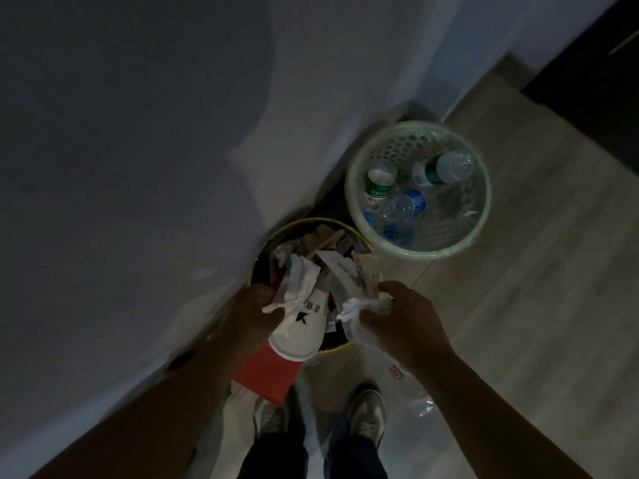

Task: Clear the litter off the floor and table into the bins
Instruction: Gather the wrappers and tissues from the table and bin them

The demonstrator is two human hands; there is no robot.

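Observation:
A dark round bin (257, 259) with a yellowish rim stands against the wall, full of paper and wrappers. My left hand (250, 314) holds a white slipper (299, 331) with black print, together with a red paper bag (268, 375), over the bin's near edge. My right hand (403, 321) grips a crumpled white tissue (356, 305) and clear plastic (363, 335) at the bin's right rim. A pale green mesh bin (479, 223) stands to the right and holds three plastic bottles (444, 169).
A white wall runs along the left. Wood-look floor stretches to the right, with a dark doorway at the top right. My two shoes (366, 414) stand just in front of the dark bin. Clear plastic film (423, 406) lies on the floor near my right shoe.

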